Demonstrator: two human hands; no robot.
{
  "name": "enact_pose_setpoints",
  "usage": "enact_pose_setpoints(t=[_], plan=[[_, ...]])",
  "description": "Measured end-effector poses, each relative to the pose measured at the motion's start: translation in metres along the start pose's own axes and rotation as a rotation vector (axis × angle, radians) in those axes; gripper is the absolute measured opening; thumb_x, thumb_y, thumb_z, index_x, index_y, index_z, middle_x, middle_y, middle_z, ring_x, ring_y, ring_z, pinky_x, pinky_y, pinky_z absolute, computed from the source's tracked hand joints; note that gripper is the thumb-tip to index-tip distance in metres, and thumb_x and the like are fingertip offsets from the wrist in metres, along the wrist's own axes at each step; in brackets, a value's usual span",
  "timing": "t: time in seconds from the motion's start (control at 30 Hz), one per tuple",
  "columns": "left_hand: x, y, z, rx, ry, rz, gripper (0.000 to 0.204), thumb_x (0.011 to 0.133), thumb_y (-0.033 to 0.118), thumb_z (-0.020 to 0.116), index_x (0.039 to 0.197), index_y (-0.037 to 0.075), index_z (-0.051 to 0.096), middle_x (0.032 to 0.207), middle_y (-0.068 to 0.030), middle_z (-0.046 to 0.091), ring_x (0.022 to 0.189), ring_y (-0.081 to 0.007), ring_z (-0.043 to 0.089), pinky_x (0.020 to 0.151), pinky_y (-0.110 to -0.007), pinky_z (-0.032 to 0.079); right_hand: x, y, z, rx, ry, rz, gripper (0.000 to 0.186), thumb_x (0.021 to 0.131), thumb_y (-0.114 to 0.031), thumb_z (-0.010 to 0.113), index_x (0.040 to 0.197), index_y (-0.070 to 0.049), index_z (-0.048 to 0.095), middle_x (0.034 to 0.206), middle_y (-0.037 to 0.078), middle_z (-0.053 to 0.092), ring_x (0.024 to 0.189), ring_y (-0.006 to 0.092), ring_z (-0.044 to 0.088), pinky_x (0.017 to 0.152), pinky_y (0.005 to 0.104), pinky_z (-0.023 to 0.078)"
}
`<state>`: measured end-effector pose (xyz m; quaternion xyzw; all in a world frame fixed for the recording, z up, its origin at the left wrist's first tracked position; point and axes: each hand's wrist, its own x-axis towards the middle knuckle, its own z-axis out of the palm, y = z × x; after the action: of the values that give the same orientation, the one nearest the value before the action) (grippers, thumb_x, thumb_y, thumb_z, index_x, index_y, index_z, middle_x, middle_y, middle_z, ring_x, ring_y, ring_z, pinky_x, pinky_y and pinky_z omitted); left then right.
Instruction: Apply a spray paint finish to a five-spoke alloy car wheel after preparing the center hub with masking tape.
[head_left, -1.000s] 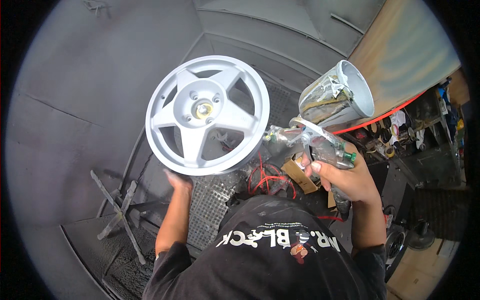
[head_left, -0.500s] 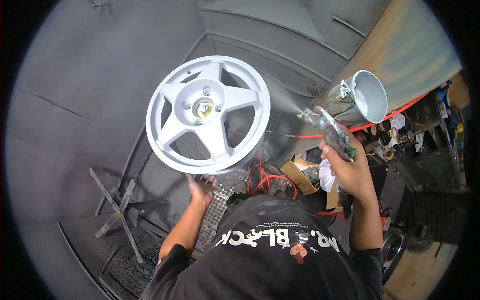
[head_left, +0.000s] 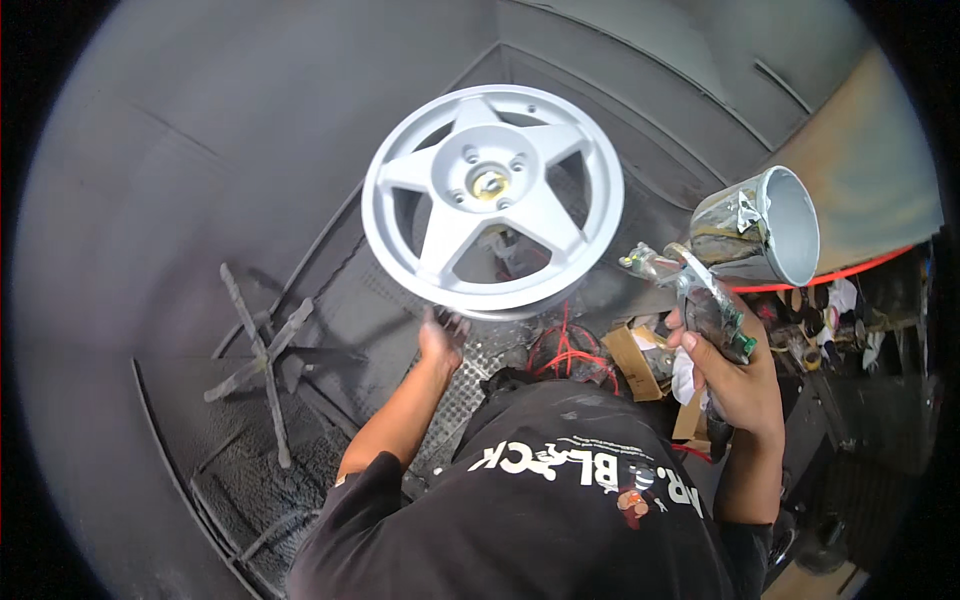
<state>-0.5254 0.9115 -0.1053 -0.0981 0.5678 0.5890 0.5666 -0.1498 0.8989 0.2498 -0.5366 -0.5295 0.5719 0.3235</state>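
Observation:
A white five-spoke wheel rim [head_left: 448, 245] hangs or stands in front of me, with a yellowish patch around its centre; what supports it is mostly hidden. Just below the near edge of the rim is my left hand [head_left: 442, 340], its slightly blurred fingers apart and holding nothing. I cannot tell whether they touch the rim. To the right, my right hand [head_left: 738, 375] is closed around the handle of a spray gun [head_left: 703, 295], whose nozzle points left at the wheel. A paint-streaked metal cup [head_left: 730, 235] sits on the gun, tilted, its open end facing right.
A dusty cross-shaped stand [head_left: 262, 355] is at the left. Tangled red hose [head_left: 566, 350] and an open cardboard box [head_left: 632, 360] lie on the floor beyond my body. Grey walls [head_left: 230, 180] enclose the far side. Cluttered shelves [head_left: 850, 330] are at the right.
The wheel has turned clockwise; its valve hole moved from upper left to upper right. Mist at the gun's nozzle is no longer visible. The whole view has shifted.

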Motion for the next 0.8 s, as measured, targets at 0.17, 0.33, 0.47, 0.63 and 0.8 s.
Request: enact_pose_setpoints(t=[0.17, 0.33, 0.47, 0.63, 0.8], plan=[[-0.007, 0.011, 0.0, -0.025, 0.009, 0.017, 0.051, 0.107, 0.045, 0.039, 0.142, 0.008, 0.045, 0.131, -0.0064, 0.051, 0.107, -0.0217, 0.051, 0.101, -0.048, 0.043, -0.001, -0.011, 0.016, -0.008, -0.069, 0.047, 0.044, 0.092, -0.007, 0.066, 0.134, 0.002, 0.055, 0.098, 0.003, 0.067, 0.082, 0.0088, 0.061, 0.076, 0.0258, 0.051], [-0.006, 0.027, -0.005, -0.051, -0.005, 0.005, 0.058, 0.107, 0.048, 0.039, 0.147, 0.007, 0.041, 0.138, -0.0065, 0.049, 0.115, -0.0232, 0.051, 0.104, -0.047, 0.043, -0.01, -0.01, 0.034, 0.057, -0.297, 0.08, 0.049, 0.091, -0.006, 0.066, 0.136, 0.008, 0.052, 0.101, 0.008, 0.069, 0.087, 0.0111, 0.064, 0.082, 0.027, 0.052], [-0.002, 0.028, -0.008, -0.037, -0.007, 0.01, 0.057, 0.107, 0.048, 0.039, 0.146, 0.006, 0.042, 0.138, -0.0063, 0.049, 0.116, -0.0231, 0.051, 0.103, -0.046, 0.043, -0.011, -0.01, 0.041, 0.059, -0.335, 0.081, 0.049, 0.091, -0.006, 0.066, 0.136, 0.008, 0.051, 0.101, 0.008, 0.069, 0.088, 0.0115, 0.064, 0.082, 0.0277, 0.052], [-0.009, 0.015, -0.002, -0.079, -0.027, -0.003, 0.045, 0.107, 0.047, 0.041, 0.128, 0.01, 0.054, 0.118, -0.0042, 0.054, 0.104, -0.021, 0.053, 0.095, -0.041, 0.049, -0.015, 0.007, 0.031, -0.001, -0.171, 0.023, 0.05, 0.092, -0.005, 0.065, 0.14, 0.004, 0.05, 0.104, 0.008, 0.069, 0.09, 0.0117, 0.065, 0.08, 0.0257, 0.053], [-0.022, -0.011, 0.014, -0.127, -0.007, -0.02, 0.038, 0.109, 0.042, 0.037, 0.125, 0.012, 0.054, 0.116, -0.0027, 0.055, 0.105, -0.0185, 0.053, 0.096, -0.042, 0.048, -0.027, 0.008, 0.023, -0.045, 0.014, 0.039, 0.057, 0.094, -0.007, 0.066, 0.146, 0.001, 0.044, 0.11, 0.009, 0.069, 0.097, 0.0125, 0.066, 0.064, 0.0213, 0.052]])
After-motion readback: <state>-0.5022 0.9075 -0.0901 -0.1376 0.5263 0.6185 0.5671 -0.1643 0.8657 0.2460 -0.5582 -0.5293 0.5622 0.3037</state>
